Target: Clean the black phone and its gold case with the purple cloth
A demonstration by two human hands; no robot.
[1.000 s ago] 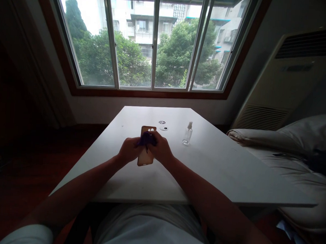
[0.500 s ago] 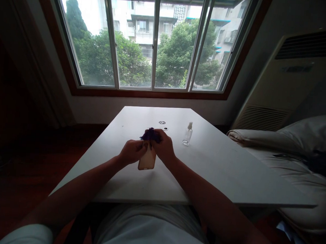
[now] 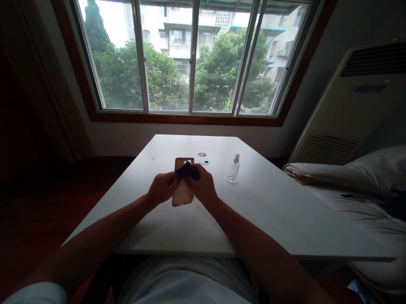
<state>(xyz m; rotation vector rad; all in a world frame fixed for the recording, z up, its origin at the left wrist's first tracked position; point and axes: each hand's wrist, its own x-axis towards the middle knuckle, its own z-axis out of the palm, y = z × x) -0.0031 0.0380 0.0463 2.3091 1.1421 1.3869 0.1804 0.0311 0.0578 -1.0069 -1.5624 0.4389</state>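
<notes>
A translucent, brownish phone case (image 3: 182, 197) is held up over the white table, its camera cutouts toward the far end. My left hand (image 3: 162, 186) is closed on the case's left edge. In my right hand (image 3: 203, 184) a crumpled dark purple cloth (image 3: 185, 170) is pinched and pressed on the upper part of the case. The cloth and fingers hide part of the case's middle. To the right of my hands a clear spray bottle (image 3: 233, 171) with a whitish pump top stands upright.
The white table (image 3: 267, 219) reaches toward the window (image 3: 190, 56). Two small round markings or discs (image 3: 204, 162) lie beyond my hands. At the right are a pale padded seat (image 3: 351, 178) and a standing air conditioner (image 3: 355, 96).
The cloth has moved down from the case's top end, so the upper edge and camera cutouts now show. The case sits slightly higher in view. The bottle has stayed in place.
</notes>
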